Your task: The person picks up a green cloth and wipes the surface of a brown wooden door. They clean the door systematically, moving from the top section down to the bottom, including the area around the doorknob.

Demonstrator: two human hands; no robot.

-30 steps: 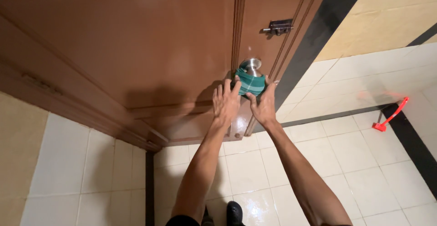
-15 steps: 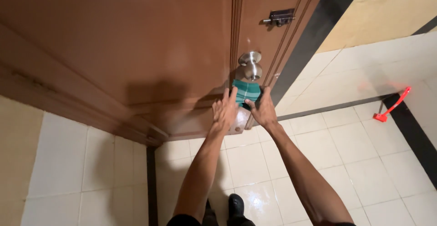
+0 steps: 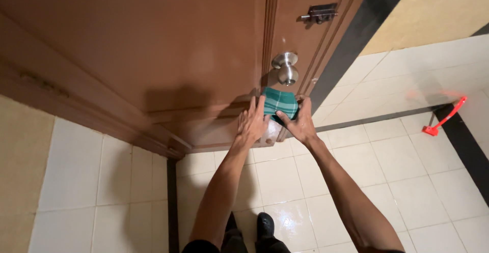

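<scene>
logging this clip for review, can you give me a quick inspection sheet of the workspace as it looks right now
surface: brown wooden door, glossy panel, with pale floor tiles below.
job's things: green checked cloth pressed flat on the door just under the round metal knob.
clutter: red hanger-like object on the floor by the wall.
grippers: left hand flat on the door, touching the cloth's left edge; right hand presses the cloth's lower right edge.
cables: nothing seen.
surroundings: dark slide bolt above the knob, black door frame, yellowish wall, dark shoes on wet-looking tile.
</scene>
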